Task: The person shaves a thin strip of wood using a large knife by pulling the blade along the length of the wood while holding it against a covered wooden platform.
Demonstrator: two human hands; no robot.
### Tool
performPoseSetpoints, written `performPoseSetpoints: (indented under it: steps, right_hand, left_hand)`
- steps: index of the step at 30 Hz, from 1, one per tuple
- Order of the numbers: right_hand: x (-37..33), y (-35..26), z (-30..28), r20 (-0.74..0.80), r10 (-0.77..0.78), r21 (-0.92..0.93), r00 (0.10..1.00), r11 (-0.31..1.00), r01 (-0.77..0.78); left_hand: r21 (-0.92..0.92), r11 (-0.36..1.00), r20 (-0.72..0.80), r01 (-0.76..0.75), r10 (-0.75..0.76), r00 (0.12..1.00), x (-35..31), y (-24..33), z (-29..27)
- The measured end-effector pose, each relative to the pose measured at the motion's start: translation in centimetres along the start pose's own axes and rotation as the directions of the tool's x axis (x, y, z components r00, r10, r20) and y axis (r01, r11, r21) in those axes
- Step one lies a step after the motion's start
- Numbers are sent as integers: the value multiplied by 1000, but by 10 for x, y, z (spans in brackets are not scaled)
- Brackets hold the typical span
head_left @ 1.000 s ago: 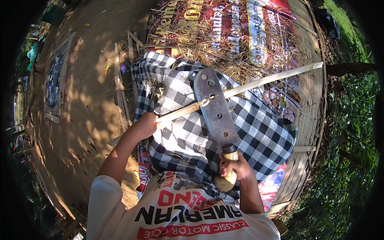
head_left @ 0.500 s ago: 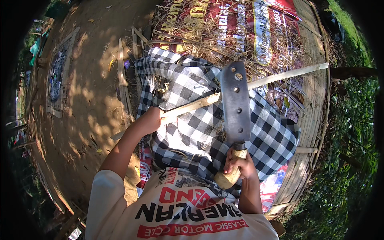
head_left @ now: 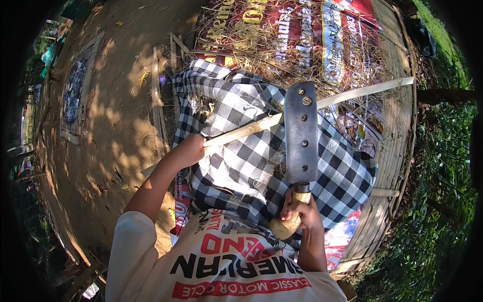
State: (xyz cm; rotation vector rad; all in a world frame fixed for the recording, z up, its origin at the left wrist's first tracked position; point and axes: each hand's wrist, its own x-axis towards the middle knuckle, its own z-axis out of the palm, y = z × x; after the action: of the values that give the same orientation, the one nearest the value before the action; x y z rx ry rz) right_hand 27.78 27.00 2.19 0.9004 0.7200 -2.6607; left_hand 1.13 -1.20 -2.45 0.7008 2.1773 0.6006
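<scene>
My left hand [head_left: 192, 149] is closed around the near end of a long, pale bamboo strip [head_left: 245, 132]. The strip slants up to the right across my lap. In my right hand [head_left: 303, 211], the wooden handle of a broad cleaver [head_left: 300, 146] is gripped, its dark blade pierced by several holes. That blade points away from me and lies across the strip, hiding a short stretch of it; whether its edge bites into the bamboo, I cannot tell. Beneath both is a black-and-white checked cloth [head_left: 236, 103] spread over my legs.
Thin bamboo shavings [head_left: 251, 60] litter a red printed banner [head_left: 287, 30] at the far side. Along the right runs a bamboo slat edge [head_left: 390, 166], with green plants [head_left: 427, 216] beyond. Bare ground [head_left: 121, 100] and some loose bamboo pieces [head_left: 157, 95] lie left.
The cleaver has shifted slightly to the right along the bamboo strip, its blade now more upright in view. My left hand keeps its hold, almost unmoved.
</scene>
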Motion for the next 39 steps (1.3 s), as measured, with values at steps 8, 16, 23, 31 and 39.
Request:
performPoseSetpoints:
  steps: [8,16,23,31,39]
  right_hand:
    - [-2,6,3,-29,102,-169,994,980,-106]
    - [-3,8,2,-3,91,-160,996,983,-90]
    - [-5,2,3,-44,71,-164,996,983,-78]
    - [-7,8,1,-48,137,-280,989,949,-145]
    - [-5,2,12,29,197,-435,980,885,-165]
  left_hand:
    - [-10,998,25,63,-62,998,-4,16,-7]
    - [66,997,-88,-32,38,995,-4,7,-2]
    - [28,999,-49,34,-33,998,-3,15,-5]
    - [54,998,-2,38,-38,999,-6,16,-9]
    - [42,999,-34,19,-17,999,-7,24,-12]
